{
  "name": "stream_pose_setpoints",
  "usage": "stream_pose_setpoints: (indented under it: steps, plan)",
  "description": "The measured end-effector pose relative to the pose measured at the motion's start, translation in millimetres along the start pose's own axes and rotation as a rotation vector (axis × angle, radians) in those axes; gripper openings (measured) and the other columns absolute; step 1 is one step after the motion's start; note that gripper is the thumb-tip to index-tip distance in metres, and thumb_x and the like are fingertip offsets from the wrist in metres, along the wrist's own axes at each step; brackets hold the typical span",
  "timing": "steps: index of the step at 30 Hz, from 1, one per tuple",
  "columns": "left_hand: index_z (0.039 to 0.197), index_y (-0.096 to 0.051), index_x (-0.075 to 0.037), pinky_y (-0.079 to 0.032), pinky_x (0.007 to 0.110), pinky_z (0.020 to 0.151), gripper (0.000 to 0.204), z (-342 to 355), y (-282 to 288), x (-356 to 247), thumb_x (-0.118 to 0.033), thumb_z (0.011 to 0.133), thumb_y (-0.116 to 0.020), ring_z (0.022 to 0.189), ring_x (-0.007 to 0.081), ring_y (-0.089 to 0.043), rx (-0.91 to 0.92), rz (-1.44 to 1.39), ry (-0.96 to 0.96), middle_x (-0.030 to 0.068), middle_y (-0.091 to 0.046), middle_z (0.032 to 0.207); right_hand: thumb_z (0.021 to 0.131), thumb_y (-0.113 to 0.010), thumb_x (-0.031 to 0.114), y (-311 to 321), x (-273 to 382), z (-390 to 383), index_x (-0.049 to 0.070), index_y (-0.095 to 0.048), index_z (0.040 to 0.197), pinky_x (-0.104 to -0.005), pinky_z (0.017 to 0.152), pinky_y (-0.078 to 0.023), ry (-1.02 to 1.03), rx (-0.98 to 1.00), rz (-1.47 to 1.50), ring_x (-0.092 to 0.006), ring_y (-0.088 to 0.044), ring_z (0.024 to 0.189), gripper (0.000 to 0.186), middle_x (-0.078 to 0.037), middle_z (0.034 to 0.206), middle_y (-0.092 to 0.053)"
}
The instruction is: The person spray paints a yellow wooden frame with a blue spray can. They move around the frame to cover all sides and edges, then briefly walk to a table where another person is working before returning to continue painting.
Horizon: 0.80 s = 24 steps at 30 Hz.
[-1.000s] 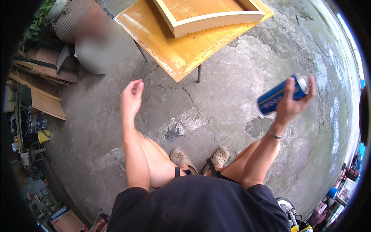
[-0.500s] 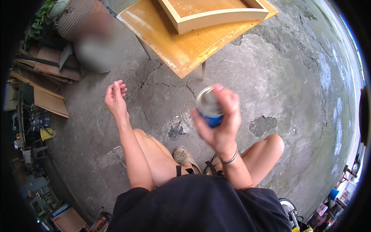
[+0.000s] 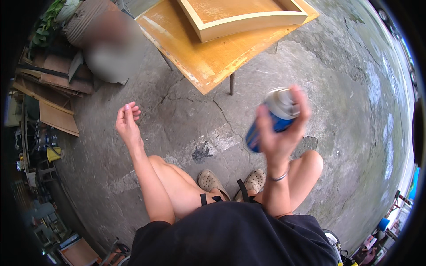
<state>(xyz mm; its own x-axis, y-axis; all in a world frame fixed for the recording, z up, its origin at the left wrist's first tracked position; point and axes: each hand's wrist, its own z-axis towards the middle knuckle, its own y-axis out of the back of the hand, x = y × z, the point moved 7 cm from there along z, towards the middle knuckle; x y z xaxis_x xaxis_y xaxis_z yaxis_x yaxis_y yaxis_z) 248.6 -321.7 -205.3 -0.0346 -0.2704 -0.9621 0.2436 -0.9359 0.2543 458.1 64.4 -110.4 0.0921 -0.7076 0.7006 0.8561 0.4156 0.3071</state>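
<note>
My right hand [image 3: 280, 141] is wrapped round a blue spray can [image 3: 254, 133] with a silver domed top, held up over the floor on the right. The can is tilted and blurred by motion, and one finger reaches up to its top. My left hand [image 3: 128, 124] is raised at the left, apart from everything. Its fingers are loosely curled, with the thumb against them, and nothing shows in them. Beyond both hands, a pale wooden frame [image 3: 253, 27] lies on a worn yellow wooden table [image 3: 186, 57].
Cracked concrete floor [image 3: 177, 119] spreads around my feet. At the far left stand wooden boards [image 3: 57, 116], a ribbed pot [image 3: 82, 24] and leafy plants [image 3: 42, 29]. A yellow container [image 3: 53, 154] sits at the left edge. Part of a wheel [image 3: 330, 239] shows at the lower right.
My right hand has swung to the right with the spray can, and more of the can's blue side shows. My left hand has dropped slightly, toward me.
</note>
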Motion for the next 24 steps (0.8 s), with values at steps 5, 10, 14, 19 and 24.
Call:
stream_pose_setpoints:
  steps: [5, 10, 14, 19, 24]
  plan:
    - [0.111, -0.073, -0.002, -0.05, 0.025, 0.074, 0.03, -4, 6, -3, -0.027, 0.108, -0.057, 0.084, 0.0111, -0.066, -0.022, 0.033, 0.004, 0.0049, -0.072, 0.095, 0.071, -0.09, 0.011, -39, 64, -28, 0.01, -0.056, 0.141, -0.0394, 0.082, -0.057, 0.001, 0.363, 0.293, -0.0329, -0.068, 0.098, 0.077, -0.021, 0.113, -0.064]
    - [0.113, -0.072, -0.001, -0.05, 0.026, 0.075, 0.032, -10, 18, -3, -0.029, 0.109, -0.057, 0.085, 0.0108, -0.065, -0.025, 0.046, -0.009, 0.0042, -0.071, 0.096, 0.075, -0.088, 0.012, -25, 7, 11, 0.009, -0.056, 0.141, -0.0414, 0.08, -0.06, 0.021, 0.12, 0.105, -0.0338, -0.069, 0.096, 0.074, -0.02, 0.114, -0.066]
    - [0.112, -0.072, 0.0, -0.05, 0.026, 0.076, 0.033, -19, 27, -7, -0.029, 0.109, -0.055, 0.084, 0.0111, -0.065, -0.035, 0.054, 0.005, 0.0053, -0.071, 0.096, 0.088, -0.083, 0.016, 5, -76, 51, 0.012, -0.051, 0.143, -0.0331, 0.075, -0.061, -0.023, -0.039, -0.059, -0.0204, -0.073, 0.088, 0.063, -0.014, 0.111, -0.07]
    - [0.113, -0.072, -0.001, -0.051, 0.027, 0.076, 0.033, -27, 36, -9, -0.028, 0.11, -0.054, 0.085, 0.0109, -0.064, -0.036, 0.058, 0.007, 0.0052, -0.071, 0.096, 0.09, -0.081, 0.034, 48, -151, 105, 0.016, -0.053, 0.139, -0.0368, 0.075, -0.061, -0.055, -0.19, -0.179, -0.0241, -0.073, 0.087, 0.06, -0.014, 0.108, -0.07]
    - [0.113, -0.072, 0.0, -0.051, 0.027, 0.077, 0.033, -33, 39, -11, -0.027, 0.11, -0.054, 0.085, 0.0114, -0.064, -0.024, 0.041, -0.004, 0.0054, -0.071, 0.096, 0.089, -0.082, 0.034, 80, -179, 127, 0.016, -0.053, 0.139, -0.0372, 0.075, -0.061, -0.067, -0.356, -0.328, -0.0245, -0.072, 0.087, 0.06, -0.013, 0.107, -0.07]
